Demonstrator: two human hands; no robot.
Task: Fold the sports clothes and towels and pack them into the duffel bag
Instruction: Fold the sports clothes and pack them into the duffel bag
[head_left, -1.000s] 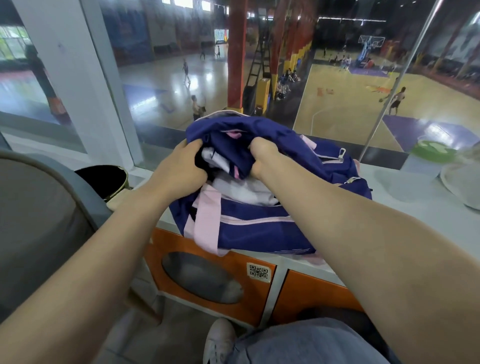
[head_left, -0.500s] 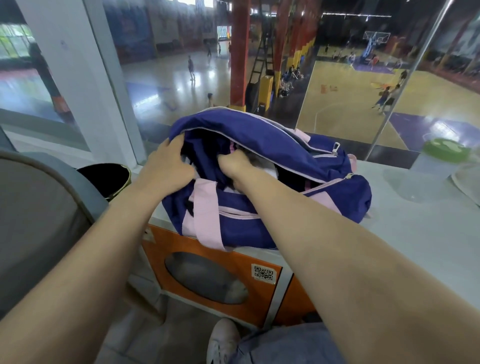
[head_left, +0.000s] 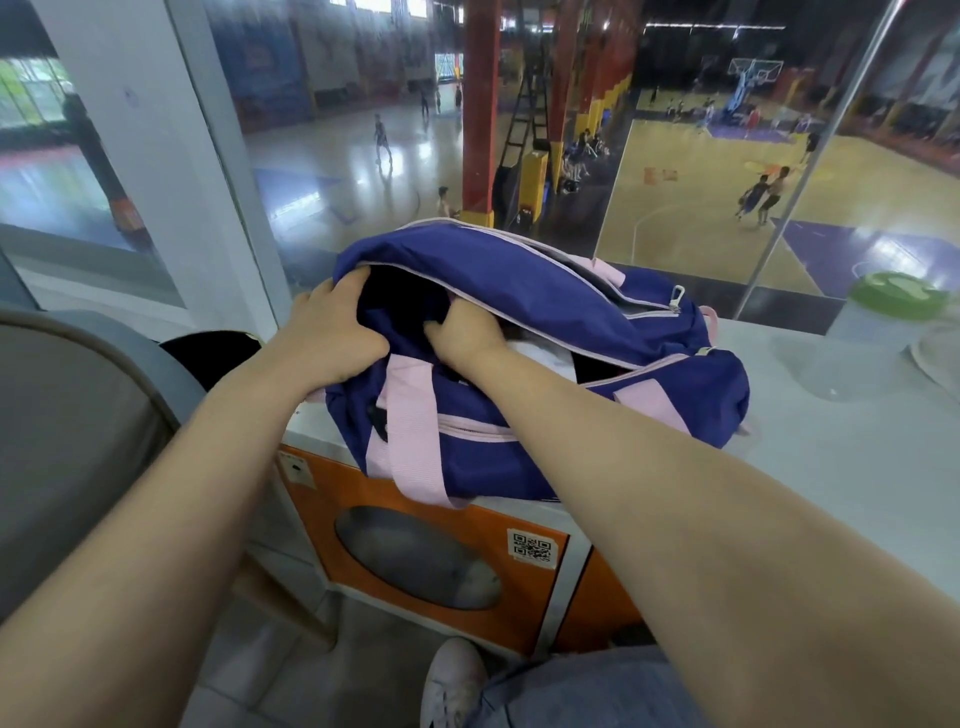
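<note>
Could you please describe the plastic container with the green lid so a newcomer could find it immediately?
Start at the white counter under the big window, where the navy duffel bag sits. Look right of the bag, to the counter's far edge. The container stands there upright, apart from the bag: translucent body, bright green lid, the only green thing nearby.

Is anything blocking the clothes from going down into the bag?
Nothing visible does. The bag is unzipped and its top flap is lifted. The left hand grips the opening's edge, the right hand reaches inside, and white cloth already lies in it.
</note>
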